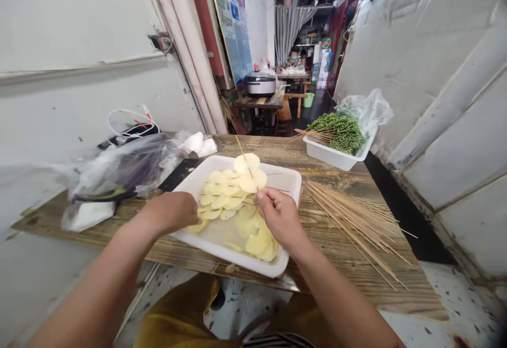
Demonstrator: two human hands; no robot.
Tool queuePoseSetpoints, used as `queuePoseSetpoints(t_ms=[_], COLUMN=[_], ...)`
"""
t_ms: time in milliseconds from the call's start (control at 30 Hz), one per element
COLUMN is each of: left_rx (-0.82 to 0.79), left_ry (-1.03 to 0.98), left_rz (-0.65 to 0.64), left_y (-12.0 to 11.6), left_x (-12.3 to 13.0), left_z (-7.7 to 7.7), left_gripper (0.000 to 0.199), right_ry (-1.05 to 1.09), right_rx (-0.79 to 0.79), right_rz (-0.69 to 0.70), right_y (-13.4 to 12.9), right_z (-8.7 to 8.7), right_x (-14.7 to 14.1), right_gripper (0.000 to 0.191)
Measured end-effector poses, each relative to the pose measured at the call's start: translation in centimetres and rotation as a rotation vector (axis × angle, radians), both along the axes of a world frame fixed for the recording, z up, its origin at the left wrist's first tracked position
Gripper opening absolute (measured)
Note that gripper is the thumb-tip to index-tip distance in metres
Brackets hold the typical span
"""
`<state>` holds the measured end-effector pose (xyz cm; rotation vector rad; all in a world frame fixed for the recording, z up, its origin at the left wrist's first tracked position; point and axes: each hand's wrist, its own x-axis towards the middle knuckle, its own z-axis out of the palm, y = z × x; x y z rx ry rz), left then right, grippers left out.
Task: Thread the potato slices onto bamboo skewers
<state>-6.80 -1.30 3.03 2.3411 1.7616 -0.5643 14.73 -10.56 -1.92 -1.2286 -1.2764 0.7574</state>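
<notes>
My right hand (278,215) pinches a thin wooden skewer (240,147), which slants up and away over the tray. Several pale yellow potato slices (247,171) are threaded on it. My left hand (180,210) is curled at the left side of the white plastic tray (233,255), its fingertips down by a potato slice (198,226). What those fingers hold, if anything, is hidden. Skewered potato slices (219,195) lie in rows across the tray's left and middle. Loose, wet-looking slices (261,242) are heaped at its near right.
Bare skewers (352,216) lie fanned on the wooden table (380,284) to the right. Behind them stands a white basin (336,159) with skewered greens (340,132) and a plastic bag. A clear bag (130,163), white tissue (201,144) and cables (132,123) are on the left.
</notes>
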Motion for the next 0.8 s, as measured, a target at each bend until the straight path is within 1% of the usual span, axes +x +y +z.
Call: queuePoseSetpoints(t_ms=[100, 200, 333, 433, 500, 600, 667, 700, 733, 800], left_rx=[-0.039, -0.085, -0.15, -0.259, -0.311, -0.394, -0.493, -0.517, -0.509, -0.401], left_ry=[0.148, 0.18, 0.157, 0.118, 0.071, -0.033, -0.116, -0.141, -0.14, -0.071], left_rz=[0.019, 0.025, 0.018, 0.083, 0.092, 0.022, 0.017, 0.027, 0.04, 0.061], left_y=[0.9, 2.1, 3.5, 4.1, 4.3, 4.1, 4.0, 3.9, 3.9, 3.9], left_x=[0.5, 0.8, 0.4, 0.1, 0.0, 0.0, -0.2, -0.4, -0.6, -1.0], left_z=[-1.1, -2.3, -3.5, -3.9, -3.8, -3.0, -2.3, -1.9, -1.5, -0.8], left_gripper=[0.041, 0.055, 0.061, 0.062, 0.055, 0.04, 0.037, 0.036, 0.037, 0.04], right_ry=[0.016, 0.034, 0.047, 0.055, 0.064, 0.072, 0.078, 0.083, 0.087, 0.093], right_rx=[-0.008, -0.011, -0.009, -0.018, -0.026, -0.018, -0.012, -0.009, -0.007, -0.002], right_rz=[0.023, 0.051, 0.063, 0.069, 0.072, 0.075, 0.069, 0.065, 0.06, 0.057], right_y=[-0.1, -0.1, -0.1, 0.0, 0.0, 0.1, 0.2, 0.2, 0.2, 0.2], right_z=[0.1, 0.2, 0.4, 0.5, 0.5, 0.5, 0.4, 0.4, 0.3, 0.3], right_x=[0.1, 0.2, 0.4, 0.4, 0.5, 0.4, 0.4, 0.3, 0.3, 0.3], right_gripper=[0.024, 0.024, 0.024, 0.024, 0.023, 0.023, 0.023, 0.023, 0.023, 0.022])
